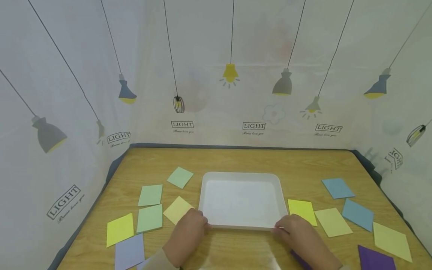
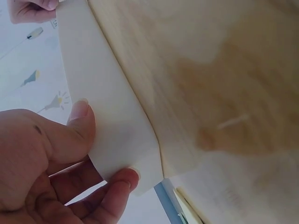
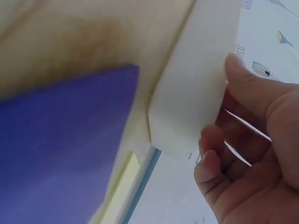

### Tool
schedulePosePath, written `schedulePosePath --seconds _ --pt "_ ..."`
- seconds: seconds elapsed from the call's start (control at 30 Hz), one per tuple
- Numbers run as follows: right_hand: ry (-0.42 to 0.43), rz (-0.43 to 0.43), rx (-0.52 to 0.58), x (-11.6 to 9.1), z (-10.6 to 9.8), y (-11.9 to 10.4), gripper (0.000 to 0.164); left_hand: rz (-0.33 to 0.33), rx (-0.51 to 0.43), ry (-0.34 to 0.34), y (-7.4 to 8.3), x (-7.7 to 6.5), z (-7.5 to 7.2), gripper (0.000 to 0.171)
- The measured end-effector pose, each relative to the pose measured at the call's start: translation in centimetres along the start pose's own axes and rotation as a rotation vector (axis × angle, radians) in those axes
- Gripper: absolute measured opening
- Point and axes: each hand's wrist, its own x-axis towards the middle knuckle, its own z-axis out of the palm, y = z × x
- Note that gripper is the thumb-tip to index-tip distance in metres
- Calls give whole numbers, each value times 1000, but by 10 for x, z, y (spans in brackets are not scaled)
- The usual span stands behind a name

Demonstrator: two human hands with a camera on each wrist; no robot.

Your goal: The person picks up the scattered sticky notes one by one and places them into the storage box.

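Your left hand (image 1: 187, 235) and right hand (image 1: 298, 234) pinch the near corners of the shallow white rectangular tray (image 1: 243, 200) on the wood-grain table (image 1: 243, 160); probably light, stiff and smooth, it should handle best by those corners.

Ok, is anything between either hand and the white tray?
Nothing visible: the left hand and right hand both grip the white tray directly, at its near corners. The pale yellow note left of the tray isn't between them.
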Motion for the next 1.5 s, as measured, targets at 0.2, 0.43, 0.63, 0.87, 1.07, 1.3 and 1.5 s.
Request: schedulePosePath --seconds 0.2,0.43,0.63,0.87,1.07,1.3,1.5 --pt "-12 101 60 4 -18 7 14 9 0 -6 0 1 -1 23" --pt "-45 119 65 11 -30 26 18 29 -3 -11 -1 0 -1 19" --pt "-73 150 48 13 -36 35 21 16 -22 -12 -1 0 -2 19" --pt "-115 183 64 17 -37 46 26 16 -15 -30 -2 1 -2 21" --pt "-148 205 62 21 -33 61 27 3 -20 -38 -3 1 3 22" --pt "-162 231 48 23 -30 78 31 3 -9 -40 -4 2 1 26" --pt "-190 258 51 28 -28 92 33 13 3 -51 -6 3 -2 26"
